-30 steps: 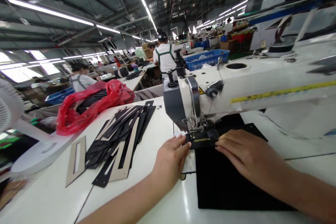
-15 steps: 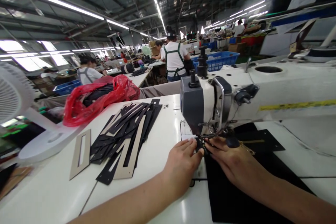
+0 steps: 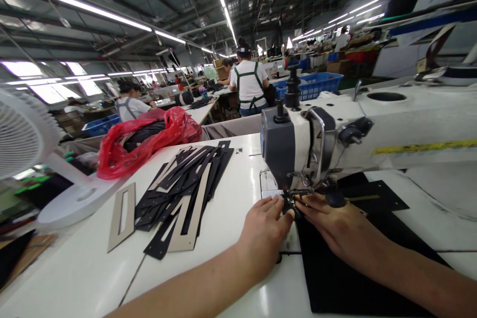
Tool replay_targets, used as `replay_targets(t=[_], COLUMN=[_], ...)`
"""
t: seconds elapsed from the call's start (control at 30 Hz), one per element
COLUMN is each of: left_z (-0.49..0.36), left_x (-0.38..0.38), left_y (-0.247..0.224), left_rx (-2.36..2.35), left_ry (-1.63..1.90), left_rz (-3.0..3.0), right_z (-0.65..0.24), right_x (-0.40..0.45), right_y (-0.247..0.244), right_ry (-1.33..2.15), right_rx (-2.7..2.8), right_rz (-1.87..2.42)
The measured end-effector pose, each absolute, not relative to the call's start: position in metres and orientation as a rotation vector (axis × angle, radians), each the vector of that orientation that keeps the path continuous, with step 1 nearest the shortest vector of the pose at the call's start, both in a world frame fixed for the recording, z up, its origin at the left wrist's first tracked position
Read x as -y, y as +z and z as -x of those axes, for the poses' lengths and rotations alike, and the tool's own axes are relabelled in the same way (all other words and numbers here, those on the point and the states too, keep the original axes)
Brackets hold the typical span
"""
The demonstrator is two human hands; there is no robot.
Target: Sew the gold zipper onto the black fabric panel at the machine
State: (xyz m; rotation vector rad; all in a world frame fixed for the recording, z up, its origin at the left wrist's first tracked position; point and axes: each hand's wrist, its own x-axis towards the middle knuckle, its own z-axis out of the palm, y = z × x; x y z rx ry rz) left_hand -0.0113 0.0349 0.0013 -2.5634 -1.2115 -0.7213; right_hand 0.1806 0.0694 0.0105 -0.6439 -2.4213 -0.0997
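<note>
Head view: your left hand [image 3: 266,231] and right hand [image 3: 341,231] rest flat, fingers loosely extended, gripping nothing, fingertips pressing the black fabric [image 3: 357,278] just beneath the sewing machine [image 3: 335,134] needle, which stands between them.

needle area hidden by fingertips [image 3: 288,207] | black fabric [image 3: 335,278] cut off below

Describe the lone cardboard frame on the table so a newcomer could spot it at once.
Start at the white sewing machine and look left across the white table, past the heap of black cut pieces. The cardboard frame lies flat beyond it, near the fan base: alone, tan, with one long slot.
</note>
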Motion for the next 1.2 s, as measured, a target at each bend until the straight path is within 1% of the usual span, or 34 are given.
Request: replay_targets(t=[0.37, 0.77, 1.2], left_z=[0.014, 0.015, 0.015], left_x=[-0.041, -0.045, -0.051], left_y=[0.003, 0.004, 0.001], left_rx=[1.129, 1.134, 1.172], left_ry=[-0.731, -0.733, -0.873], left_rz=[2.56, 2.583, 2.575], right_z=[-0.178, -0.178, -0.179], right_x=[-0.066, -0.072, -0.075], right_y=[0.018, 0.014, 0.012], right_ry=[-0.061, -0.003, -0.041], right_rx=[2.407, 2.431, 2.455], right_rz=[0.726, 0.768, 0.787])
